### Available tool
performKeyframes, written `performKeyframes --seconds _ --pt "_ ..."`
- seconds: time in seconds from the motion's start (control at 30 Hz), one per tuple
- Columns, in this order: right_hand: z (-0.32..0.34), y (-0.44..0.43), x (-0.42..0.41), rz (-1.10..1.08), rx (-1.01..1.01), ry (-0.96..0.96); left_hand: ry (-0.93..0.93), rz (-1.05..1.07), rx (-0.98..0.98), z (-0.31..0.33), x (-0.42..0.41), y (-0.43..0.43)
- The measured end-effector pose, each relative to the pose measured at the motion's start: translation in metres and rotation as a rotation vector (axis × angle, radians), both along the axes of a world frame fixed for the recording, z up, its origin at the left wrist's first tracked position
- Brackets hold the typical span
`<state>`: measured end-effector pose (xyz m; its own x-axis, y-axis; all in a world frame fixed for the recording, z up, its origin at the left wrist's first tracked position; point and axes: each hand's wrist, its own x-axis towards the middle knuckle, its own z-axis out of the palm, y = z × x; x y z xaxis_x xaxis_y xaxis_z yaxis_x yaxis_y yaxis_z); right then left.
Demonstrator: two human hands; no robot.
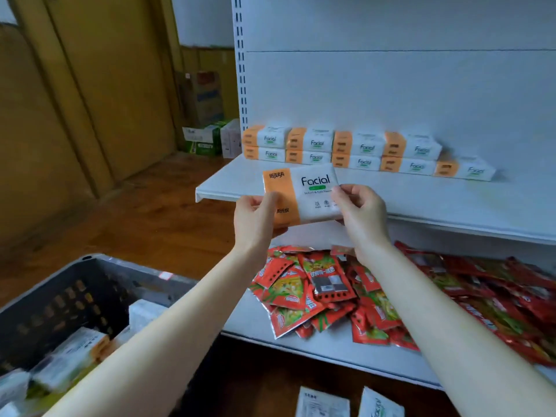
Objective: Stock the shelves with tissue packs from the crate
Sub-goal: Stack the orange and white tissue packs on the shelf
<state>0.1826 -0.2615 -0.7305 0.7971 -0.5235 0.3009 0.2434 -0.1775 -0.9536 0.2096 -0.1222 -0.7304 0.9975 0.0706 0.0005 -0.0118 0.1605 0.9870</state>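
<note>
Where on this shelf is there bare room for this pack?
Free for the held tissue pack: the front strip of the upper shelf before the stacked tissue packs; the bare stretch right of the single pack; that pack's top. Crowded: the lower shelf, heaped with red snack sachets.

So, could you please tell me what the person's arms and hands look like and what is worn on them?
The left hand and the right hand are bare, on bare forearms. No sleeve reaches into view, and no gloves, watch, bracelet or ring shows on either.
</note>
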Motion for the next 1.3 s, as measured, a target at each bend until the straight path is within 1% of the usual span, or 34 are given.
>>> performKeyframes --seconds 0.1,0.27,0.33,0.47,0.57,0.67,0.77,0.9,0.97,1.07,1.17,1.23,1.3 --pt "0.009 -0.047 -0.013 -0.033 0.019 -0.041 -0.052 -0.075 0.022 0.012 -0.003 -0.048" --pt "0.022 -0.129 -0.029 -0.01 0.088 -0.033 -0.169 -0.219 0.102 0.022 0.001 -0.125" --pt "0.027 -0.16 -0.033 -0.032 0.135 -0.048 -0.222 -0.303 0.21 0.025 0.002 -0.154" --pt "0.027 -0.215 -0.025 -0.191 0.17 -0.065 -0.386 -0.461 0.418 0.024 0.013 -0.21" --pt "0.022 -0.248 -0.013 -0.31 0.141 -0.058 -0.481 -0.43 0.538 0.027 0.026 -0.245" --pt "0.022 -0.273 0.001 -0.403 0.095 -0.056 -0.493 -0.408 0.562 0.033 0.038 -0.274" --pt "0.029 -0.291 0.016 -0.492 0.033 -0.041 -0.538 -0.363 0.646 0.041 0.05 -0.296" --pt "0.042 -0.311 0.033 -0.55 0.049 -0.008 -0.689 -0.367 0.81 0.055 0.057 -0.319" --pt "0.047 -0.32 0.036 -0.575 0.093 -0.036 -0.762 -0.363 0.851 0.06 0.055 -0.328" --pt "0.046 -0.33 0.036 -0.59 0.169 -0.086 -0.829 -0.328 0.889 0.061 0.052 -0.334" --pt "0.038 -0.335 0.037 -0.595 0.208 -0.061 -0.864 -0.32 0.906 0.058 0.051 -0.335" --pt "0.035 -0.336 0.039 -0.626 0.235 -0.079 -0.877 -0.334 0.876 0.058 0.051 -0.337" --pt "0.037 -0.337 0.04 -0.667 0.256 -0.139 -0.894 -0.355 0.824 0.059 0.052 -0.341"
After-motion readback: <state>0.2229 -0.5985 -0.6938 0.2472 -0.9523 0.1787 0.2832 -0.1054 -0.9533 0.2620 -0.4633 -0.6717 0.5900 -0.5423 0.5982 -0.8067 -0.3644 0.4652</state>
